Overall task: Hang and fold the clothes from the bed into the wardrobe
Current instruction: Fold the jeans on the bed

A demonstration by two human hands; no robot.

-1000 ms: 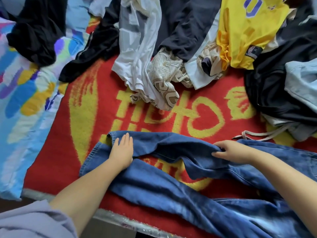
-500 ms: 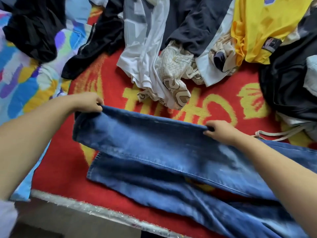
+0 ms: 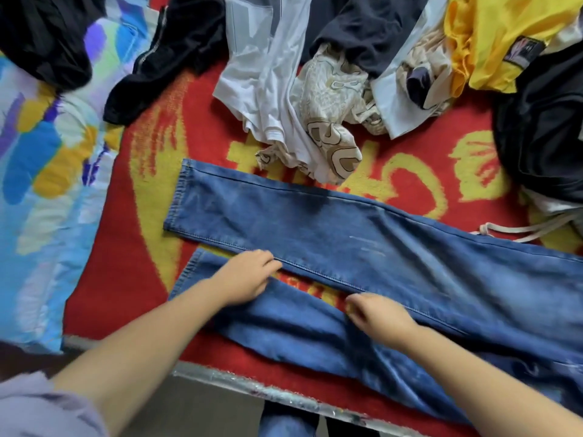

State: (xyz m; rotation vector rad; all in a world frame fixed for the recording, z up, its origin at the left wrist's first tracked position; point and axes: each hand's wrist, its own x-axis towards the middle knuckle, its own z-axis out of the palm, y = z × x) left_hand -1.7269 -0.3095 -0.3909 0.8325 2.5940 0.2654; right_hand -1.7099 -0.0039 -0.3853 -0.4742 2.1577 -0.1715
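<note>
A: How was the denim laid?
B: The blue jeans (image 3: pixel 331 228) were spread flat, stitched legs apart, on the red pile blanket (image 3: pixel 104 279).

A: And the fingers?
B: The left hand (image 3: pixel 246 277) and right hand (image 3: pixel 378 316) were curled, and the nearer leg's upper edge was pinched beneath their fingertips.

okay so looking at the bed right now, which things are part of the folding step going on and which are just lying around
In hand now:
- blue jeans, legs spread flat
- left hand on the near leg
- right hand on the near leg

Lying about for now:
- yellow jersey
- white shirt
- cream patterned garment
- black clothes at right
- red and yellow blanket underneath
</note>
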